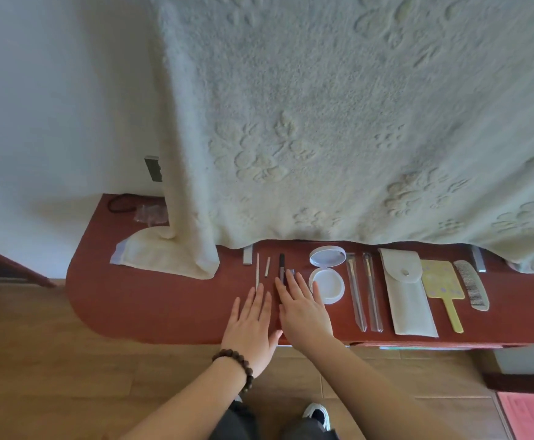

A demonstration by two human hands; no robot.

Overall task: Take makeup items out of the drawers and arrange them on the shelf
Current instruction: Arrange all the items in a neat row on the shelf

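Note:
Makeup items lie in a row on the red-brown shelf. From left: a thin white stick, a short pale stick, a dark pencil, an open round compact, two brushes in clear sleeves, a white pouch, a yellow hand mirror and a grey comb. My left hand lies flat, fingers apart, just below the white stick. My right hand lies flat beside it, fingertips over the lower end of the dark pencil. Neither hand holds anything.
A pale embossed blanket hangs over the back of the shelf, with a folded corner on its left part. A black hair tie lies at the far left. Wooden floor lies below; a pink paper sits bottom right.

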